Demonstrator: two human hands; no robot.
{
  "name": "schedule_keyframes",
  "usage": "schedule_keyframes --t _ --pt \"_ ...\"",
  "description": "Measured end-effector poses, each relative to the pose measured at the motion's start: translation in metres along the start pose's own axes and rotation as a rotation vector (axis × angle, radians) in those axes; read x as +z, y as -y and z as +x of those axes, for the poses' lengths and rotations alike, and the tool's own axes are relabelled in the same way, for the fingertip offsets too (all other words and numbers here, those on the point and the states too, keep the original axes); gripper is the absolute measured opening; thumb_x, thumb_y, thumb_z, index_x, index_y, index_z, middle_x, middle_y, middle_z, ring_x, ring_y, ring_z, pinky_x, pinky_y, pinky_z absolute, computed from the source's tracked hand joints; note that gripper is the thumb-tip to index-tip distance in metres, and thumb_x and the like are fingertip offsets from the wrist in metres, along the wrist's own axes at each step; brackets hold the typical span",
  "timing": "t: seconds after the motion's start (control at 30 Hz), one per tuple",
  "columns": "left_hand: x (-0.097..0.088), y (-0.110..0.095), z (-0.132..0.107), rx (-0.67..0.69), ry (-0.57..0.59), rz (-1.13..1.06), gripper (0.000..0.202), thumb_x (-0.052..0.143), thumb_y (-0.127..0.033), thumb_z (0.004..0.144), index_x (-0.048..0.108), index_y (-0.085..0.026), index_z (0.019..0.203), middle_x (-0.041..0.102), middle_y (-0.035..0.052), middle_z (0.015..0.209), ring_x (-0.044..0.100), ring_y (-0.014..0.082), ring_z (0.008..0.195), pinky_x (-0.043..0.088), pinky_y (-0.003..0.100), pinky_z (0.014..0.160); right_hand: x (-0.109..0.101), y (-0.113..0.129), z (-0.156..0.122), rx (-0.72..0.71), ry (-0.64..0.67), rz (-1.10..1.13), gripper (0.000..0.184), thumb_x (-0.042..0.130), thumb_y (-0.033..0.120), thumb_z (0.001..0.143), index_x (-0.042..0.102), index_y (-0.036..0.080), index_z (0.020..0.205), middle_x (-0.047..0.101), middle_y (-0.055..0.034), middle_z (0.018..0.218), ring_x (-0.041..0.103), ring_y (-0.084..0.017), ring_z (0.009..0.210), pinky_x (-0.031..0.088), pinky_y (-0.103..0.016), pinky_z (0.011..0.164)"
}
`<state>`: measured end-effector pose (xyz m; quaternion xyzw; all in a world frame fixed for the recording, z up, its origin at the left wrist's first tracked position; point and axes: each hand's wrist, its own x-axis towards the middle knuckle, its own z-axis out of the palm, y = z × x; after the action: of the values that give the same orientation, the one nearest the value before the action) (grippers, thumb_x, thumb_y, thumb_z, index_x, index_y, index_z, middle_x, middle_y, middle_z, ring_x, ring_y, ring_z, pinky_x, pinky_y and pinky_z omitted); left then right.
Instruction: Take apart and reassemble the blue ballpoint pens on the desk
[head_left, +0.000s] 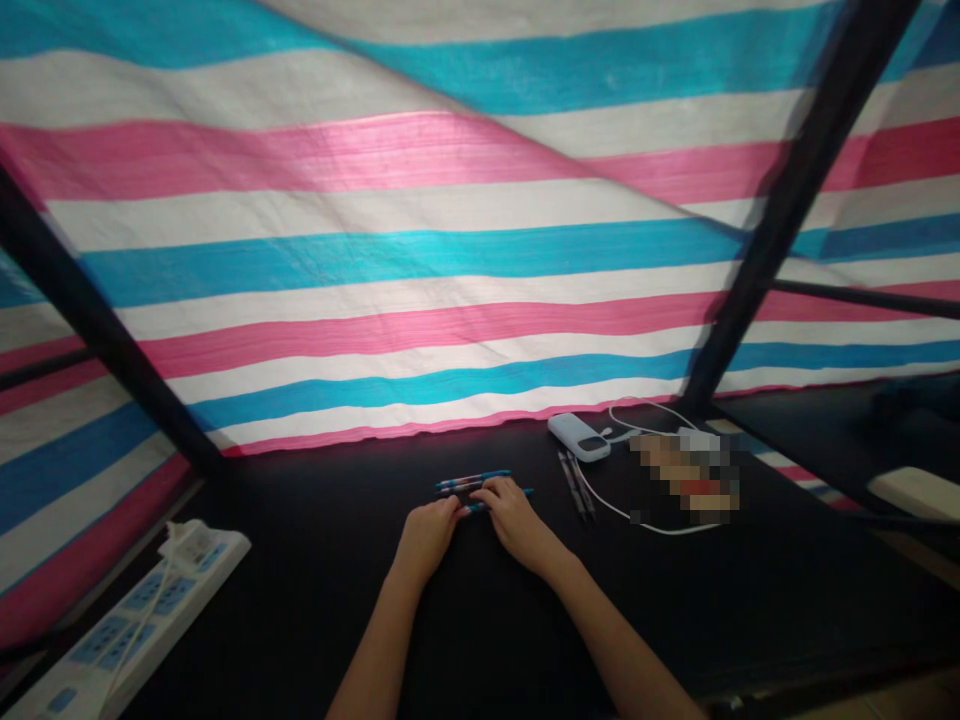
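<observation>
Both my hands rest on a black table (480, 620). My left hand (426, 535) and my right hand (514, 520) are closed on the two ends of a blue pen (476, 506) lying between them; its tip sticks out past my right hand. Just beyond the hands lie two more blue pens (472, 481) side by side. What the fingers do at the pen is too small to make out.
A white power bank (578, 436) with a white cable (637, 515) lies at the back right, with two dark pens (576, 485) beside it and a blurred-out item. A white power strip (127, 620) sits at the left edge. Striped tarp and black poles surround the table.
</observation>
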<state>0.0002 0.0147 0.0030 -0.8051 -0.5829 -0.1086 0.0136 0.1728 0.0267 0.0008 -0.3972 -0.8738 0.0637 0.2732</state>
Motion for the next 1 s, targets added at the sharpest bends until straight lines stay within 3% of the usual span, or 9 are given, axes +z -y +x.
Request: schedule_keyframes --t 0.13,0.33,0.67,0.83,1.0 --pt "0.001 0.006 0.001 -0.156 -0.007 0.094 0.027 0.031 -0.039 0.088 0.05 -0.021 0.093 0.063 0.0014 0.078 0.06 0.0148 0.068 0.036 0.021 0.054 -0.006 -0.005 0.001 0.121 -0.11 -0.174 0.032 0.044 0.011 0.076 0.053 0.023 0.104 0.052 -0.0053 0.105 0.041 -0.02 0.101 0.02 -0.041 0.096" --pt "0.002 0.008 0.001 -0.222 -0.015 0.109 0.031 0.028 -0.042 0.087 0.05 -0.02 0.088 0.062 0.0016 0.076 0.059 0.0144 0.067 0.036 0.021 0.054 -0.018 -0.023 -0.001 0.577 -0.346 -0.335 0.023 0.045 0.017 0.077 0.057 0.022 0.096 0.054 -0.0079 0.098 0.043 -0.024 0.093 0.024 -0.043 0.083" --pt "-0.005 0.002 0.0 -0.162 0.005 0.044 0.025 0.03 -0.035 0.088 0.048 -0.021 0.098 0.063 0.0021 0.08 0.06 0.0138 0.07 0.039 0.021 0.057 -0.023 -0.04 -0.012 0.849 -0.267 -0.528 0.024 0.044 0.015 0.077 0.056 0.012 0.098 0.052 -0.0183 0.096 0.044 -0.03 0.089 0.029 -0.042 0.07" --pt "-0.005 -0.001 -0.004 0.021 -0.01 -0.058 0.028 0.032 -0.029 0.088 0.048 -0.027 0.111 0.062 0.0018 0.097 0.06 0.0133 0.083 0.041 0.021 0.068 -0.02 -0.035 -0.008 0.835 -0.143 -0.499 0.02 0.043 0.012 0.078 0.057 0.014 0.093 0.055 -0.0159 0.093 0.048 -0.029 0.089 0.03 -0.042 0.072" --pt "0.001 0.002 -0.003 0.033 0.006 -0.018 0.032 0.03 -0.027 0.089 0.05 -0.028 0.113 0.063 0.0021 0.093 0.06 0.0139 0.078 0.042 0.022 0.065 -0.015 -0.027 -0.005 0.704 -0.1 -0.483 0.016 0.042 0.014 0.08 0.057 0.013 0.087 0.057 -0.0154 0.089 0.053 -0.027 0.086 0.033 -0.038 0.069"
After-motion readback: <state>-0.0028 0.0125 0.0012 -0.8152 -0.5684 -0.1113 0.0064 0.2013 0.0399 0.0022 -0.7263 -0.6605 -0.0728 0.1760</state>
